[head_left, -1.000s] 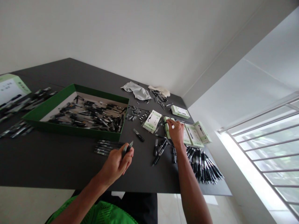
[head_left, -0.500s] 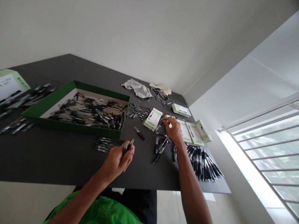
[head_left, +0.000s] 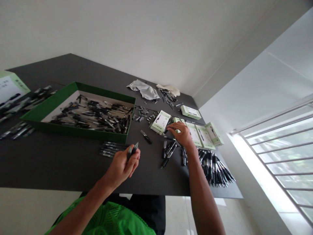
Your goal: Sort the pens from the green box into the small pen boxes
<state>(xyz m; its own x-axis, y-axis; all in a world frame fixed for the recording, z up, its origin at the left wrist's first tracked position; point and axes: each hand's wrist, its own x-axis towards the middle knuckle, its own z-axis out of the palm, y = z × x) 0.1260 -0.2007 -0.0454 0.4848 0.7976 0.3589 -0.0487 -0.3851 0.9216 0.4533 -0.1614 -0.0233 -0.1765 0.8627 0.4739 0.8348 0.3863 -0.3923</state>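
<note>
1. Fingers of left hand point(head_left: 120, 168) clamped around two pens point(head_left: 132, 150).
2. Right hand point(head_left: 182, 135) spread open, fingertips at box point(head_left: 177, 120).
3. Many loose pens point(head_left: 93, 119) remaining in tray point(head_left: 105, 90), beyond left grip.

The person has on a bright green shirt point(head_left: 107, 219). The shirt is made of net cloth, with lots of tiny holes in rows, and it looks a bit shiny. Just past the green shirt there is some black cloth point(head_left: 149, 212). It may be pants or shorts, but it is hard to tell which. The left arm point(head_left: 80, 204) and the right arm point(head_left: 202, 192) are bare and slim. The left hand point(head_left: 121, 164) and the right hand point(head_left: 182, 135) are bare too.
</note>
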